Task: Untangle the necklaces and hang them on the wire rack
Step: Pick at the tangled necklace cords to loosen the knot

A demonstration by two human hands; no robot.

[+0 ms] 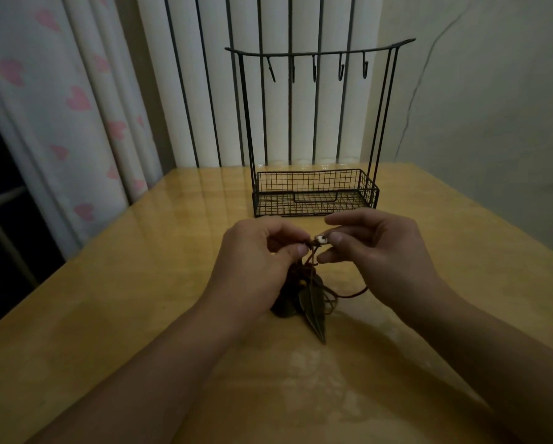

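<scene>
Both hands (259, 251) (377, 248) pinch the tangled necklaces (304, 293) in front of the rack (316, 123), whose hooks (313, 70) are bare: nothing hung yet.

Tangled dark-corded necklaces (304, 293) (leaf pendants, one pale bead) bunch before the empty-hooked black wire rack (316, 129).

Open tabletop (108, 299) either side of both hands, wire rack (315, 192) upright just beyond them.
</scene>
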